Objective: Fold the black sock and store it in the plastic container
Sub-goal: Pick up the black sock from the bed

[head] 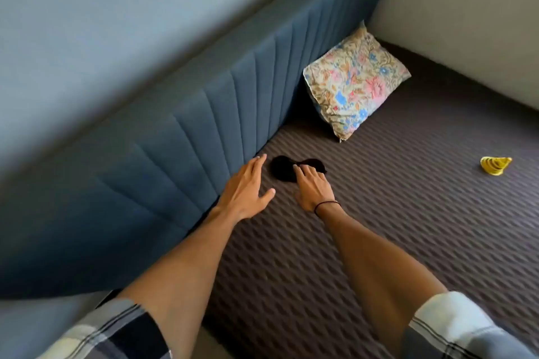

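Note:
A small black sock (284,168) lies crumpled on the brown quilted mattress (379,227), close to the blue padded headboard. My right hand (313,188) rests palm down with its fingertips on the sock's near right part; whether it grips the fabric I cannot tell. My left hand (246,188) hovers just left of the sock, fingers spread, holding nothing. The plastic container is not in view.
The blue padded headboard (204,131) runs along the left of the mattress. A floral pillow (354,81) leans in the far corner. A small yellow striped item (495,165) lies on the mattress at the right. A pale wall (466,23) bounds the far side.

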